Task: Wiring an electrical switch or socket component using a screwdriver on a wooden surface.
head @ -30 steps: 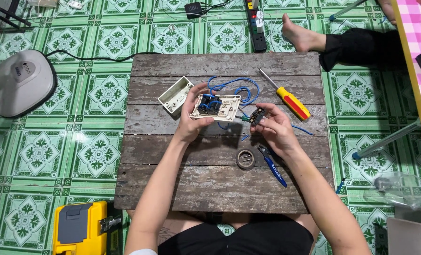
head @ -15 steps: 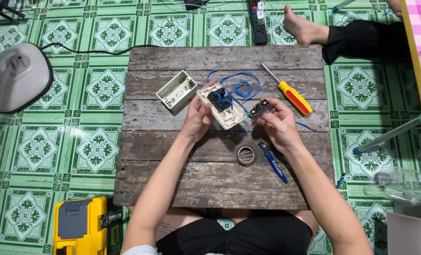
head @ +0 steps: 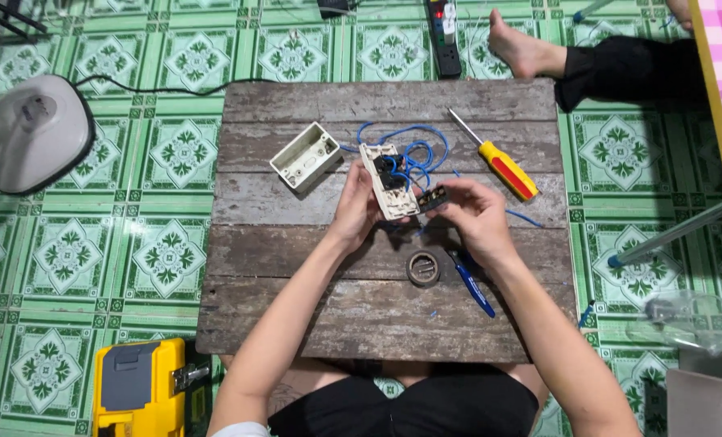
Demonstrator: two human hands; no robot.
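Two hands work on a wired switch plate over a wooden board on a green tiled floor.

The wooden board [head: 377, 324] carries everything: an empty white box [head: 305, 156] at upper left, a yellow and red screwdriver [head: 502, 167] at upper right, blue-handled pliers [head: 470, 285] and a roll of black tape [head: 423, 269] near the middle. The left hand [head: 355, 212] has its fingers closed around the white switch plate [head: 388, 183], held tilted above the board, blue wires [head: 413, 150] looping from it. The right hand [head: 476, 217] pinches a small black part [head: 433, 198] just beside the plate.

yellow toolbox [head: 138, 388] cropped — fan [head: 29, 133] cut off
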